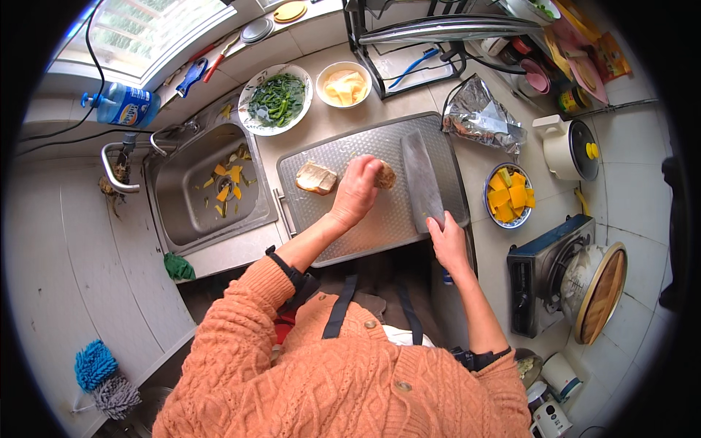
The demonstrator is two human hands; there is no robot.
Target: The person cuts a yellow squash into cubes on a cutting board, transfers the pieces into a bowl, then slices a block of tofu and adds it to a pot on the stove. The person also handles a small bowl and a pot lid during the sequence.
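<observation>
My left hand (357,191) is over the middle of a dimpled metal cutting board (350,235), its fingers closed around a brown, rough-surfaced piece of food (386,176). To its left lies a pale piece of food with browned edges (316,178), perhaps meat; its kind is not certain. My right hand (450,243) grips a cleaver (421,180) at the near end, where the fingers hide the handle. The broad grey blade points away from me over the right part of the board, just right of the brown piece and apart from it.
Left is a steel sink (181,208) with orange and green scraps. Behind the board stand a plate of leafy greens (276,101) and a bowl of pale yellow slices (345,87). To the right are a bowl of orange chunks (509,195), a foil package (482,117) and a portable stove (526,284).
</observation>
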